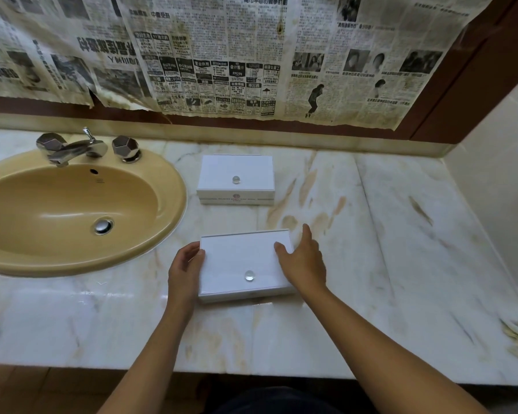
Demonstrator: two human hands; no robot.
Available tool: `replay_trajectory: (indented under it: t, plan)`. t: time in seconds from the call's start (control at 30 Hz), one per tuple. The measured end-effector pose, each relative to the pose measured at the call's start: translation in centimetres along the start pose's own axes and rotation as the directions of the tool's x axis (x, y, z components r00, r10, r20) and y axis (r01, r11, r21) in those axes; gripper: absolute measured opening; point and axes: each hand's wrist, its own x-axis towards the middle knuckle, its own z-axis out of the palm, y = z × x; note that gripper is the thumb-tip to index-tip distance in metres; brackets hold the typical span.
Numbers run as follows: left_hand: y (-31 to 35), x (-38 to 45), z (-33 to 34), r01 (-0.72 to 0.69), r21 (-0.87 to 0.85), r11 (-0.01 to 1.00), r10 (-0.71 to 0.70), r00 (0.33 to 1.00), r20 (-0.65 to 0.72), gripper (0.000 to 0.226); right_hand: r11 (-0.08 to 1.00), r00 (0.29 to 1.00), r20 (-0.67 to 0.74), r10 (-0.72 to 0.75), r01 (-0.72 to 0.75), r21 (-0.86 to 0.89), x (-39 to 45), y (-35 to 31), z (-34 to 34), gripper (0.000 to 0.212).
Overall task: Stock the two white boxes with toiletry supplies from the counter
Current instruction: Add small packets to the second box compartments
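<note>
Two white lidded boxes stand on the marble counter [386, 264], each with a clear round knob on its lid. The near box [240, 258] sits between my hands with its lid on. My left hand [184, 268] grips its left edge, fingers curled round the side. My right hand [304, 258] lies on the right part of the lid, fingers spread and fairly straight. The far box [236, 171] stands shut toward the wall, with a printed emblem on its front. No loose toiletry items are in view.
A tan oval sink [66, 210] with a chrome tap [72, 147] fills the left of the counter. Newspaper [222, 55] covers the wall behind. A white side wall [497, 174] bounds the right. The counter's front edge [251, 373] runs below my arms.
</note>
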Motion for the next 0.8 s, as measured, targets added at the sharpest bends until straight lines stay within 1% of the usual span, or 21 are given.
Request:
replay_trajectory:
  t: [0.07, 0.13, 0.2, 0.37, 0.5, 0.7, 0.8]
  plan:
    - [0.0, -0.1, 0.3, 0.005, -0.012, 1.0, -0.005, 1.0, 0.001, 0.021, 0.996, 0.997, 0.059, 0.049, -0.053, 0.068, -0.2, 0.0, 0.2, 0.075]
    - [0.0, -0.2, 0.8, 0.017, -0.031, 0.999, -0.017, 1.0, 0.01, 0.026, 0.996, 0.995, 0.087, 0.042, -0.049, 0.076, -0.3, -0.1, 0.5, 0.072]
    - [0.2, -0.2, 1.5, 0.024, -0.037, 0.999, -0.023, 1.0, 0.018, 0.03, 0.997, 0.996, 0.084, 0.031, -0.038, 0.074, -0.3, -0.1, 0.6, 0.072]
    - [1.1, -0.3, 4.0, 0.008, -0.037, 0.999, -0.006, 0.999, 0.051, 0.03, 0.992, 0.998, 0.036, 0.047, -0.051, 0.117, 0.9, 0.8, -1.0, 0.069]
    - [1.8, -0.5, 7.4, 0.005, -0.01, 1.0, -0.004, 0.997, 0.082, 0.03, 0.987, 0.999, -0.017, 0.051, -0.047, 0.157, 2.4, 1.8, -3.6, 0.068]
    - [3.7, -0.2, 13.9, -0.034, -0.022, 0.999, 0.037, 0.976, 0.215, 0.034, 0.971, 0.986, -0.123, 0.113, -0.084, 0.222, 6.2, 3.9, -8.1, 0.066]
    - [4.2, 0.7, 17.2, -0.044, -0.025, 0.999, 0.049, 0.964, 0.26, 0.036, 0.966, 0.979, -0.148, 0.137, -0.099, 0.239, 8.7, 4.7, -10.0, 0.065]
